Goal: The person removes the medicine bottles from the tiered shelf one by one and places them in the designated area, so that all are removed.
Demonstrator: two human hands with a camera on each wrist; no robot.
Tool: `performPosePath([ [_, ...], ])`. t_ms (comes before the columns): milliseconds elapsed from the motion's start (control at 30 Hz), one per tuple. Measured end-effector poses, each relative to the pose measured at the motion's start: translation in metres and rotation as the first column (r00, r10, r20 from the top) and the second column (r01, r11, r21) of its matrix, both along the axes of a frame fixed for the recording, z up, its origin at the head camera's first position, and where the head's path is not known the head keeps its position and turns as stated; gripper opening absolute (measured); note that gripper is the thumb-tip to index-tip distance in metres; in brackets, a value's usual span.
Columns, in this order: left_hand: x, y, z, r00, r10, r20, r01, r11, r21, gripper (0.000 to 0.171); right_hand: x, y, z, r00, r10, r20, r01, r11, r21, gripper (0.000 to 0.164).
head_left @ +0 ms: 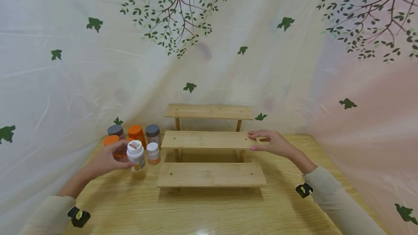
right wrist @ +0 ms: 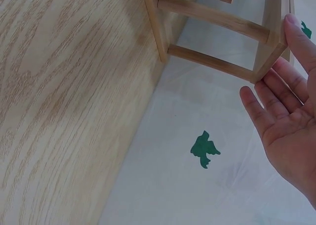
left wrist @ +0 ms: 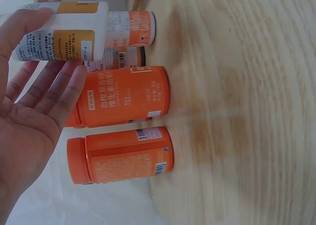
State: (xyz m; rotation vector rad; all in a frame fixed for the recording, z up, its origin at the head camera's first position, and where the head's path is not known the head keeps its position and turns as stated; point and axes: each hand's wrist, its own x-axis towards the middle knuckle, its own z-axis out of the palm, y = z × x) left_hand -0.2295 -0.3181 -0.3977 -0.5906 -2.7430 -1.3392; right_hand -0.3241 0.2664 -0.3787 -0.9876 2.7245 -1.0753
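Note:
In the head view my left hand holds a white pill bottle with a white lid, thumb and fingers on its sides. The left wrist view shows the yellow-and-white label of this bottle, above the table. Beside it stands a smaller white-capped bottle with an orange band. My right hand grips the right end of the middle board of a three-step wooden display stand. Its thumb lies at the front edge and the fingers at the rear, as the right wrist view shows this hand too.
Orange bottles and grey-capped bottles stand grouped left of the stand. The stand's top board and bottom board lie behind and in front of the middle one. A leaf-patterned curtain surrounds the wooden table.

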Motion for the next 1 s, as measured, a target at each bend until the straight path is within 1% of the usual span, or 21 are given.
performPosePath([
  [133, -0.001, 0.002, -0.008, 1.0, 0.007, 0.013, -0.007, 0.999, 0.033, 0.059, 0.0, 0.0, 0.0, 1.0, 0.001, 0.001, -0.001, 1.0, -0.001, 0.048],
  [233, -0.003, 0.004, -0.016, 1.0, 0.014, 0.005, -0.015, 0.999, 0.052, 0.059, -0.001, 0.001, -0.001, 1.0, -0.001, 0.0, 0.001, 1.0, 0.0, 0.048],
  [300, -0.004, 0.005, -0.022, 1.0, 0.016, -0.008, -0.016, 0.998, 0.055, 0.058, -0.002, 0.001, -0.002, 1.0, -0.003, 0.0, 0.003, 1.0, 0.0, 0.048],
  [400, -0.005, 0.008, -0.028, 0.999, 0.026, -0.022, -0.025, 0.999, 0.037, 0.057, -0.002, 0.001, -0.003, 1.0, -0.006, 0.0, 0.006, 1.0, -0.003, 0.048],
  [500, -0.006, 0.01, -0.033, 0.999, 0.037, -0.019, -0.036, 0.999, 0.022, 0.058, -0.002, 0.002, -0.003, 1.0, -0.004, 0.003, 0.004, 1.0, -0.003, 0.047],
  [600, -0.005, 0.012, -0.036, 0.999, 0.046, -0.012, -0.046, 0.999, 0.0, 0.06, -0.002, 0.001, -0.004, 1.0, -0.002, 0.004, 0.002, 1.0, -0.003, 0.047],
  [667, -0.004, 0.014, -0.037, 0.998, 0.055, -0.006, -0.055, 0.998, 0.001, 0.06, -0.002, 0.001, -0.004, 1.0, 0.0, 0.006, 0.001, 1.0, -0.004, 0.048],
  [900, -0.003, 0.018, -0.039, 0.997, 0.044, -0.066, -0.044, 0.999, -0.003, 0.057, -0.002, 0.002, -0.004, 1.0, 0.003, 0.009, -0.003, 1.0, -0.01, 0.046],
  [1000, -0.004, 0.017, -0.041, 0.996, 0.049, -0.068, -0.049, 0.999, -0.01, 0.056, -0.002, 0.002, -0.004, 1.0, 0.004, 0.011, -0.004, 1.0, -0.014, 0.046],
])
